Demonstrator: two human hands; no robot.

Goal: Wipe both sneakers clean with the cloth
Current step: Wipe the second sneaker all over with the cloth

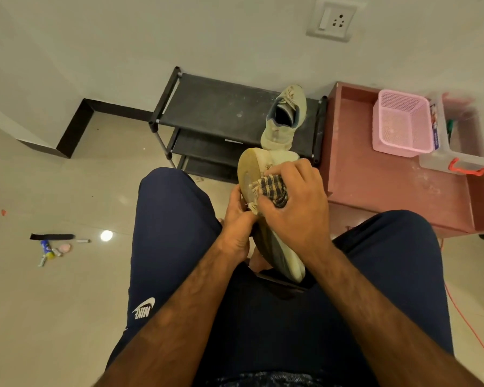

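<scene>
The right grip (294, 202) is curling its fingers round a bunched checked cloth (271, 188) and pressing it against the upper of a sneaker (248, 171), just beside the edge of the sole. The left grip (236, 222) is closing on the same sneaker from the sole side, its fingers curling round the sole's edge near the middle. The sneaker is hanging above the person's lap, between the knees in dark trousers (173, 233), turned on its side with the toe pointing away, the heel toward the body and the worn sole facing left. Just beyond its toe, the second sneaker (284, 121) is sitting upright on the top shelf of a black rack (221, 107), at the shelf's right end, with its opening showing. To the right of the rack, a pink desk (375, 180) is carrying a pink basket (403, 124) and, touching it, a clear box (458, 160) with a red handle. A few small objects (49, 248) are lying on the floor (53, 303), well to the left.
</scene>
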